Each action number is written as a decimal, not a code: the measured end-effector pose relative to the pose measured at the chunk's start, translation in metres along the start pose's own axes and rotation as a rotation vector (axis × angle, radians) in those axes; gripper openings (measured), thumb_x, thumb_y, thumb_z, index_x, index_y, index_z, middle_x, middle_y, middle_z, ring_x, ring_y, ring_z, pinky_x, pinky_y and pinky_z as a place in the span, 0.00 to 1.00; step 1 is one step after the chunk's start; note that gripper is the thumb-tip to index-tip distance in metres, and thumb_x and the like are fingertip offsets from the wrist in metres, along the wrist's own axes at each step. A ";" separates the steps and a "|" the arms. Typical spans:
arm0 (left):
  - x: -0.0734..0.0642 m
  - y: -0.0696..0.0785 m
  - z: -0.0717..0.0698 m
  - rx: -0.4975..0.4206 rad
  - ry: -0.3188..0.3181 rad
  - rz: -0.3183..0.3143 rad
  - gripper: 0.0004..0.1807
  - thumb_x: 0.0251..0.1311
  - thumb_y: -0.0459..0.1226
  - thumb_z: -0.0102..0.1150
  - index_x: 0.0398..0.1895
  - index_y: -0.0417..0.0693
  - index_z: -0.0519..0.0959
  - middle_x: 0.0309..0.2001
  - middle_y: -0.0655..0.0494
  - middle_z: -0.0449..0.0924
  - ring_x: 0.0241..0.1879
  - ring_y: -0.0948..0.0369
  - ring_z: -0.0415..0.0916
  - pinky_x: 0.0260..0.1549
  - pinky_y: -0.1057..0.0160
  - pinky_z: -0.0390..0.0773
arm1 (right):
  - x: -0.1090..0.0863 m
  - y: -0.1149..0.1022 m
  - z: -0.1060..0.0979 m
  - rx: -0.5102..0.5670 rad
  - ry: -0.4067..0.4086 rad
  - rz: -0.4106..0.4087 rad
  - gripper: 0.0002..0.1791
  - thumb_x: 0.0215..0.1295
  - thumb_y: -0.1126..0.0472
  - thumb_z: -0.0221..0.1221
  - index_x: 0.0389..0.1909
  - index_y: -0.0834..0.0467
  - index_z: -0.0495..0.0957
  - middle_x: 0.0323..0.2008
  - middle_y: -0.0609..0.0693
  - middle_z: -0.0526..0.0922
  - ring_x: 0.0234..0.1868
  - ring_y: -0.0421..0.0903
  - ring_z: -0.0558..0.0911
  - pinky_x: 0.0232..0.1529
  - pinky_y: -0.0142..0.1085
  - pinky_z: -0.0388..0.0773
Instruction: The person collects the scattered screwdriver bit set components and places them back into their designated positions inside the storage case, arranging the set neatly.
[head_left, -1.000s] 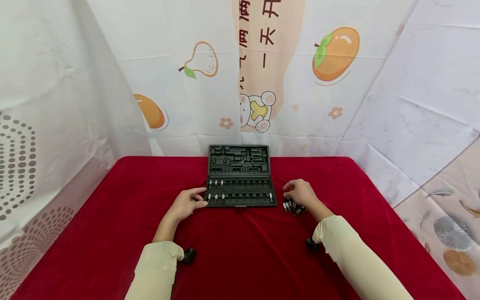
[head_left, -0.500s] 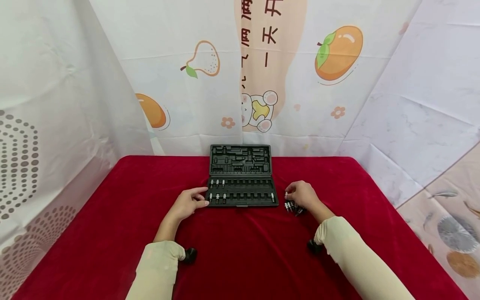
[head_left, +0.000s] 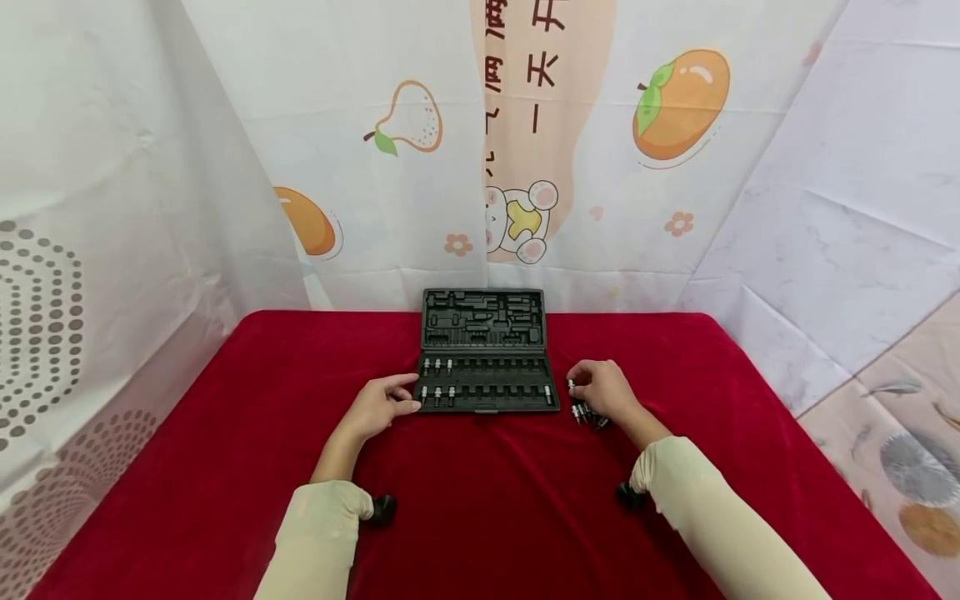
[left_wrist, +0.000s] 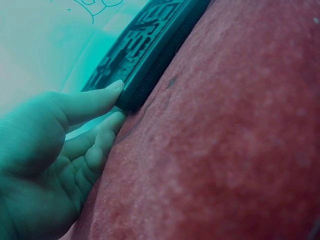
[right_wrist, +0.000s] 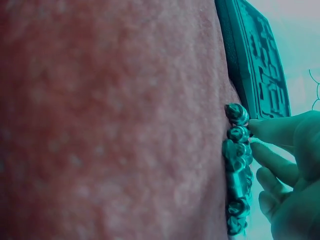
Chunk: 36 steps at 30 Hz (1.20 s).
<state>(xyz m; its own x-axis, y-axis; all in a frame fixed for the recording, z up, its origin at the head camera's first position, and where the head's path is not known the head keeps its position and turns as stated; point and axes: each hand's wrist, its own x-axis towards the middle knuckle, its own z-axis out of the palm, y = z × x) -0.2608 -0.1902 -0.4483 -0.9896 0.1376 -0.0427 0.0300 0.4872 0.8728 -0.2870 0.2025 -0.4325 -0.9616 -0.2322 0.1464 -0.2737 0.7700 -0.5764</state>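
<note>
A black plastic case point(head_left: 491, 378) lies open on the red cloth, its lid point(head_left: 483, 318) tilted up at the back. Silver-and-black bit sockets point(head_left: 438, 396) stand at the left of both slot rows, and another bit socket point(head_left: 548, 395) at the front right. My left hand point(head_left: 372, 408) touches the case's left side, thumb point(left_wrist: 107, 99) at the front corner, index finger farther back. To the right of the case, my right hand point(head_left: 603, 388) pinches a small bit socket point(head_left: 571, 384) between thumb and index finger. Below that hand lies a pile of bit sockets point(right_wrist: 239, 175), partly hidden by it.
Red velvet cloth point(head_left: 480, 500) covers the table. A printed white curtain point(head_left: 337, 217) hangs right behind the lid. Black wrist devices point(head_left: 382, 509) show under both cuffs.
My right hand has come slightly up from the pile, and a bit socket now shows at its fingertips. The left hand keeps its place at the case. The head view has shifted slightly.
</note>
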 end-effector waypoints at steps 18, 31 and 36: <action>0.000 -0.001 0.000 0.001 -0.002 0.011 0.28 0.59 0.31 0.66 0.64 0.41 0.73 0.38 0.49 0.80 0.24 0.58 0.70 0.22 0.63 0.72 | -0.001 -0.012 0.007 0.119 0.108 0.111 0.06 0.61 0.66 0.66 0.39 0.60 0.84 0.35 0.50 0.85 0.29 0.45 0.79 0.31 0.39 0.75; 0.000 0.000 -0.002 0.002 -0.009 0.016 0.29 0.60 0.31 0.65 0.65 0.41 0.72 0.39 0.49 0.79 0.26 0.57 0.70 0.22 0.61 0.72 | 0.000 -0.030 0.013 0.162 0.108 0.152 0.06 0.62 0.63 0.66 0.39 0.58 0.85 0.36 0.49 0.85 0.33 0.48 0.77 0.44 0.55 0.72; -0.001 0.000 -0.001 0.001 -0.013 0.015 0.29 0.60 0.32 0.65 0.65 0.40 0.72 0.39 0.49 0.79 0.25 0.57 0.70 0.22 0.61 0.72 | 0.001 -0.033 0.019 0.195 0.091 0.154 0.04 0.61 0.64 0.66 0.37 0.59 0.86 0.34 0.49 0.85 0.33 0.47 0.78 0.36 0.42 0.75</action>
<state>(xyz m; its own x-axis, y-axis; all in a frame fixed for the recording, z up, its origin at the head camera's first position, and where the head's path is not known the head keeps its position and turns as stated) -0.2603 -0.1914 -0.4481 -0.9872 0.1557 -0.0358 0.0450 0.4856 0.8730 -0.2782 0.1661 -0.4286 -0.9919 -0.0603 0.1119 -0.1237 0.6609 -0.7402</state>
